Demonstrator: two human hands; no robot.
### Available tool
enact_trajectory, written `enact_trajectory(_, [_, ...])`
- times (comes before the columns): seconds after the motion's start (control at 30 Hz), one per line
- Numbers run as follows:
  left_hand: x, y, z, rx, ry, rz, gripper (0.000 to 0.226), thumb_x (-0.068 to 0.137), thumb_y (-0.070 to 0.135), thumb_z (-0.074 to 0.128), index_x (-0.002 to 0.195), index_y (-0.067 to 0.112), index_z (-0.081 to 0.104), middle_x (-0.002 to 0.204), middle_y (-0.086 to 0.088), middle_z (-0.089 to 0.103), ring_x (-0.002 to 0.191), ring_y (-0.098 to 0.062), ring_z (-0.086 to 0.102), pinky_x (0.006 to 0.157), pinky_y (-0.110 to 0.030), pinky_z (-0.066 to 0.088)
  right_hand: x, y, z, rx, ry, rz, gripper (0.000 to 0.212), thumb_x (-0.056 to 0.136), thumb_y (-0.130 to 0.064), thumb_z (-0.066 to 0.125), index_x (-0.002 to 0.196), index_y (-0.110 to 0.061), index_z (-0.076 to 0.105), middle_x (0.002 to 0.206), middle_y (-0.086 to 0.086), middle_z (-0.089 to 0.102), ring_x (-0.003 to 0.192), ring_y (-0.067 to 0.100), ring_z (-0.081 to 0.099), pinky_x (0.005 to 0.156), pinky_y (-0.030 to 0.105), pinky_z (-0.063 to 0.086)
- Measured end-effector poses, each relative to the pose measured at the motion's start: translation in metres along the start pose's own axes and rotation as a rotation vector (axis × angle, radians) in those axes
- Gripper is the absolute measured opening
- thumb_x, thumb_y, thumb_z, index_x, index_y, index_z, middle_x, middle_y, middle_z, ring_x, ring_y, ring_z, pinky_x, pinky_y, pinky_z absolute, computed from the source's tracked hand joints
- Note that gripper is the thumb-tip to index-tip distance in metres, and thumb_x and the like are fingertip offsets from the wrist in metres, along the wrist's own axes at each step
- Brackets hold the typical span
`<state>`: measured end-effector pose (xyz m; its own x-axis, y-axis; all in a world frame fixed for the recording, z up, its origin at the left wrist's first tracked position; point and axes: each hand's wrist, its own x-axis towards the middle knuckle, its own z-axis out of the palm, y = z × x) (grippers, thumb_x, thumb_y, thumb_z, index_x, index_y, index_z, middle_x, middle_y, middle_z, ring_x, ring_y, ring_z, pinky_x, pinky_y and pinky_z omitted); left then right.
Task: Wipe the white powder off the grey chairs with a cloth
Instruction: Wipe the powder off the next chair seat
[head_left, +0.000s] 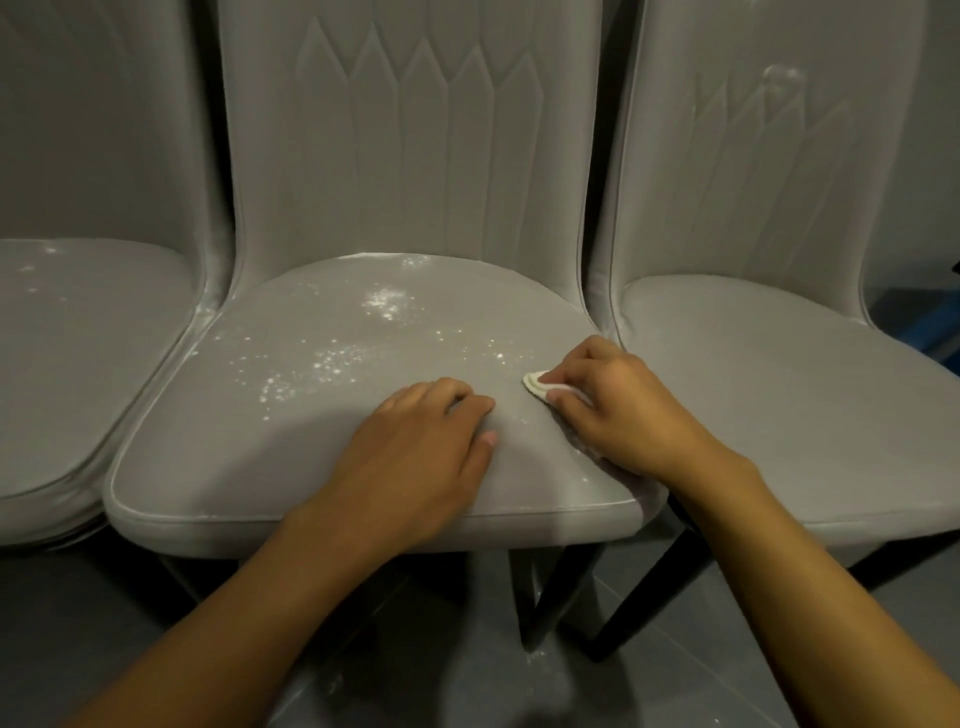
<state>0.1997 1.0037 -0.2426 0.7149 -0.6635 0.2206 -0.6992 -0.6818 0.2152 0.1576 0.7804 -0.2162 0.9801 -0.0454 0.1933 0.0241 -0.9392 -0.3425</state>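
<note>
Pressing down on the seat of the middle grey chair (208, 467) with the right grip (623, 410), fingers curled over a small folded white cloth (535, 385). Found the cloth pinched under the fingertips at the seat's right side, only its leading edge showing to the left of the knuckles, the rest hidden beneath the palm. Observed the left grip (421, 441) resting on the same seat just beside the cloth, fingers loosely bent, holding nothing, clear of the cloth. Recorded white powder (332, 364) scattered across the seat's centre and rear, left of and beyond the cloth, apart from it. Noted fainter powder on the left chair (78, 364) seat and on the backrest of the right chair (779, 104). Logged pale specks on the grey floor (332, 686) beneath.
</note>
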Motion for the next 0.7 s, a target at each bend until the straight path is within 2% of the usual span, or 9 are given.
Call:
enact_trajectory(0.1, [-0.004, -0.004, -0.004, -0.017, 0.001, 0.018, 0.042, 0.106, 0.044, 0.036, 0.145, 0.032, 0.048, 0.150, 0.011, 0.046, 0.133, -0.012, 0.045, 0.109, -0.027, 0.034, -0.004, -0.005, -0.012, 0.189, -0.170, -0.079, 0.026, 0.096, -0.032, 0.063, 0.120, -0.026, 0.072, 0.114, -0.014, 0.060, 0.103, 0.004, 0.059, 0.095, 0.022, 0.048])
enact_trajectory(0.17, [-0.005, -0.007, -0.004, -0.036, 0.004, 0.026, 0.044, 0.107, 0.044, 0.035, 0.146, 0.031, 0.049, 0.153, 0.010, 0.044, 0.136, -0.011, 0.043, 0.111, -0.026, 0.031, -0.003, 0.000, -0.018, 0.215, -0.067, -0.040, 0.024, 0.096, -0.028, 0.064, 0.118, -0.025, 0.072, 0.113, -0.010, 0.061, 0.102, 0.005, 0.059, 0.091, 0.021, 0.046])
enact_trajectory(0.23, [-0.007, -0.008, -0.005, -0.035, 0.015, 0.029, 0.048, 0.104, 0.046, 0.031, 0.143, 0.030, 0.053, 0.151, 0.008, 0.048, 0.136, -0.013, 0.045, 0.112, -0.028, 0.034, -0.002, 0.010, -0.017, 0.081, 0.096, 0.042, 0.026, 0.097, -0.030, 0.062, 0.120, -0.023, 0.072, 0.114, -0.007, 0.057, 0.103, 0.012, 0.057, 0.091, 0.023, 0.043])
enact_trajectory(0.3, [-0.009, -0.011, -0.005, -0.027, 0.037, 0.039, 0.051, 0.100, 0.047, 0.031, 0.137, 0.028, 0.060, 0.145, 0.005, 0.054, 0.130, -0.016, 0.051, 0.108, -0.032, 0.040, -0.004, 0.014, -0.012, -0.013, 0.106, 0.051, 0.029, 0.097, -0.032, 0.061, 0.121, -0.021, 0.071, 0.116, -0.004, 0.056, 0.104, 0.016, 0.058, 0.095, 0.028, 0.045])
enact_trajectory(0.4, [-0.010, -0.019, -0.007, -0.017, 0.072, 0.046, 0.050, 0.098, 0.047, 0.032, 0.129, 0.028, 0.065, 0.133, 0.005, 0.060, 0.118, -0.018, 0.057, 0.096, -0.036, 0.048, -0.013, 0.007, -0.007, 0.044, -0.074, -0.075, 0.028, 0.096, -0.034, 0.062, 0.121, -0.024, 0.071, 0.116, -0.011, 0.055, 0.103, 0.006, 0.058, 0.098, 0.030, 0.049])
enact_trajectory(0.5, [-0.009, -0.028, -0.008, 0.009, 0.070, 0.033, 0.046, 0.098, 0.047, 0.032, 0.128, 0.031, 0.064, 0.129, 0.010, 0.059, 0.115, -0.015, 0.055, 0.090, -0.034, 0.047, -0.018, -0.009, -0.016, 0.229, -0.289, -0.227, 0.024, 0.095, -0.030, 0.065, 0.117, -0.028, 0.073, 0.115, -0.014, 0.058, 0.107, 0.006, 0.060, 0.097, 0.022, 0.047])
enact_trajectory(0.53, [-0.008, -0.031, -0.008, 0.015, 0.066, 0.034, 0.046, 0.098, 0.048, 0.032, 0.127, 0.033, 0.064, 0.127, 0.011, 0.059, 0.114, -0.014, 0.055, 0.088, -0.033, 0.047, -0.018, -0.009, -0.020, 0.282, -0.289, -0.219, 0.023, 0.095, -0.028, 0.066, 0.117, -0.028, 0.073, 0.115, -0.013, 0.060, 0.107, 0.006, 0.060, 0.096, 0.020, 0.047])
enact_trajectory(0.63, [-0.011, -0.034, -0.004, -0.004, 0.063, 0.035, 0.048, 0.098, 0.049, 0.029, 0.126, 0.033, 0.064, 0.125, 0.012, 0.060, 0.112, -0.015, 0.055, 0.088, -0.034, 0.047, -0.015, 0.004, -0.025, 0.145, -0.029, -0.072, 0.027, 0.095, -0.033, 0.062, 0.120, -0.026, 0.070, 0.115, -0.011, 0.056, 0.102, 0.005, 0.058, 0.096, 0.025, 0.049])
enact_trajectory(0.7, [-0.014, -0.034, -0.002, -0.012, 0.069, 0.029, 0.049, 0.098, 0.049, 0.029, 0.128, 0.033, 0.064, 0.125, 0.012, 0.061, 0.112, -0.015, 0.055, 0.090, -0.035, 0.048, -0.016, 0.010, -0.018, -0.027, 0.022, -0.023, 0.031, 0.096, -0.035, 0.061, 0.122, -0.023, 0.070, 0.117, -0.008, 0.054, 0.102, 0.010, 0.058, 0.097, 0.031, 0.049])
